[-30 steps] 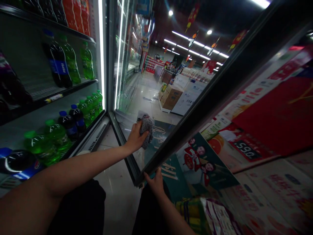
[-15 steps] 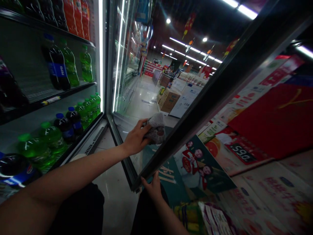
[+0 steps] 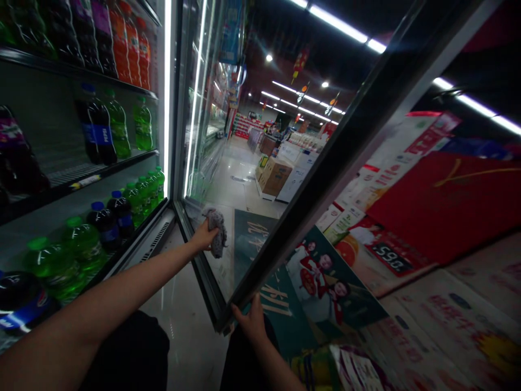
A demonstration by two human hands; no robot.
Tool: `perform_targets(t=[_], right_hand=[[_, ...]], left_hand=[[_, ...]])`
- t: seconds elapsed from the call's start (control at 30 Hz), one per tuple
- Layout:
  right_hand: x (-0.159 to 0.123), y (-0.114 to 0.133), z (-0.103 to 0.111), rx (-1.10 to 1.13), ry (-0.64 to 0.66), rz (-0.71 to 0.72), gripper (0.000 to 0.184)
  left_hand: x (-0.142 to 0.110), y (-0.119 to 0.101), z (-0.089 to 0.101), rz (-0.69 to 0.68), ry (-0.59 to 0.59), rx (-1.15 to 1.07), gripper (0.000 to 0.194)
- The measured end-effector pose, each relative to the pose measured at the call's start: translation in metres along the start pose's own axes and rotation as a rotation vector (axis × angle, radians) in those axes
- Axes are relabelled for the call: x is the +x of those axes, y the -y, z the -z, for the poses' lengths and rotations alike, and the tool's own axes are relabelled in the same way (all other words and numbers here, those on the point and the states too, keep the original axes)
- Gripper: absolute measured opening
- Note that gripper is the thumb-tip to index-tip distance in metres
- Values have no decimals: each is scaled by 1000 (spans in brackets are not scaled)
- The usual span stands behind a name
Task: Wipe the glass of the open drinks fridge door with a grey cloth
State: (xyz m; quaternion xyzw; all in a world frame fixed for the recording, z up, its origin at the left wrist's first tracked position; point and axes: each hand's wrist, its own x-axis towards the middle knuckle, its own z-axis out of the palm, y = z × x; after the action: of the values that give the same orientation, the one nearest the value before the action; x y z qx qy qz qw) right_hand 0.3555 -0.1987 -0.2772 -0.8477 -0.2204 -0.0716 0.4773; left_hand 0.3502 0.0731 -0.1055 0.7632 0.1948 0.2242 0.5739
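The left hand [image 3: 202, 237] is pressing a speckled gray cloth [image 3: 217, 233] against the near face of a glass door [image 3: 260, 163], low down and close to the hinge side (the cloth is bunched and hides part of the hand). Its fingers are closed around the cloth, with their tips mostly tucked out of sight behind it. The right hand [image 3: 252, 320] is holding the black door frame [image 3: 309, 195] near its lower corner, fingers curled around the edge and gripping it. The door is standing wide open, swung out from a lit fridge [image 3: 166, 108].

Inside the fridge, Pepsi bottles [image 3: 95, 130] and green soda bottles [image 3: 83, 244] are standing on the shelves, with orange bottles [image 3: 120, 49] ranged along the top (their labels are too dark to read). Dark clothing [image 3: 126, 353] is showing at the bottom of the view, just below the arms. A pale tiled floor [image 3: 183, 320] is running along the fridge and on down a store aisle, where cartons [image 3: 274, 179] are sitting in a display beyond the glass. To the right of the door, printed boxes [image 3: 431, 293] are stacked up, and a red banner [image 3: 443, 206] is hanging above them.
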Motion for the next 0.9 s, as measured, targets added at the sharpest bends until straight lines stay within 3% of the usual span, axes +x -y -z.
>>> perform_targets(t=[0.07,0.13,0.47,0.7,0.9], right_hand=[[0,-1,-1,-8,-18,4,61],[0,-1,-2,-15,-27,2,65],[2,-3,-8,15,-23,-37,75],[2,-7,-12,-6,-81,-26,76],[3,-9,-7,32,-48,-3,80]], left_hand=[[-4,5,-5,91,44,-59,55],[-7,4,-10,95,63,-101,59],[-19,-35,-5,-344,-19,-17,60],[-48,-65,-6,-603,64,107,58],[-51,-72,-5,-637,64,261,62]])
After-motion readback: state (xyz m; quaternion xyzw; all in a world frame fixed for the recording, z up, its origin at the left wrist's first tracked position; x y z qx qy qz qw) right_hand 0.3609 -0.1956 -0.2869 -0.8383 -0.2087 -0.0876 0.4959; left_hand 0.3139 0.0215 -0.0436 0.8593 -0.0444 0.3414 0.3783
